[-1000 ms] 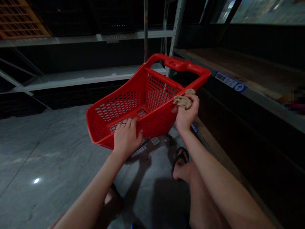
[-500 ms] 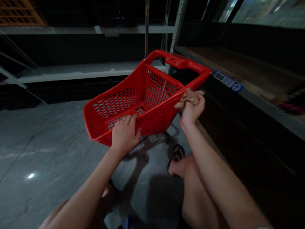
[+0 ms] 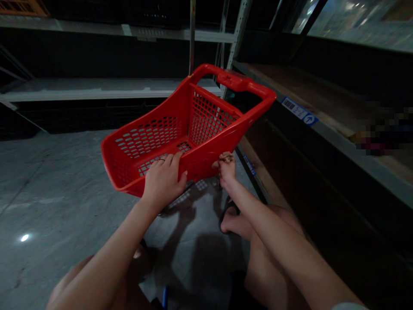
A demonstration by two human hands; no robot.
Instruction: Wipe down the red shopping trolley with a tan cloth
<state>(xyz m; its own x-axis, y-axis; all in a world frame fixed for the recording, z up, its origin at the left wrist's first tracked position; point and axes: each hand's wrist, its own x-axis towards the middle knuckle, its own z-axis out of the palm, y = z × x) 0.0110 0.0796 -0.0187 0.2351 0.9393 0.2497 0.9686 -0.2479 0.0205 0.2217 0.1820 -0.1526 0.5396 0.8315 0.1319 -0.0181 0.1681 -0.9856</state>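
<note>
A red plastic shopping cart [image 3: 206,148] with perforated walls stands in front of me, its handle [image 3: 237,81] at the far right. My left hand [image 3: 163,177] is closed over the near rim of its basket, fingers inside and thumb outside. Bunched in my right hand [image 3: 228,171] is a crumpled tan cloth [image 3: 226,157], held against or very close to the cart's outer side below the rim. Whether the cloth touches the plastic I cannot tell. The cart's wheels are mostly hidden beneath the basket and behind my hands.
White metal shelving [image 3: 106,94] runs behind the cart. Along the right is a dark shelf unit with a wooden board and a blue-and-white label [image 3: 300,111]. An orange crate [image 3: 22,7] sits at upper left. My legs and sandal [image 3: 227,211] are below, on grey floor [image 3: 64,181].
My right hand has moved with the cloth from the rim near the handle down and left to the lower outer side. The left hand keeps its hold on the rim. The view has shifted slightly.
</note>
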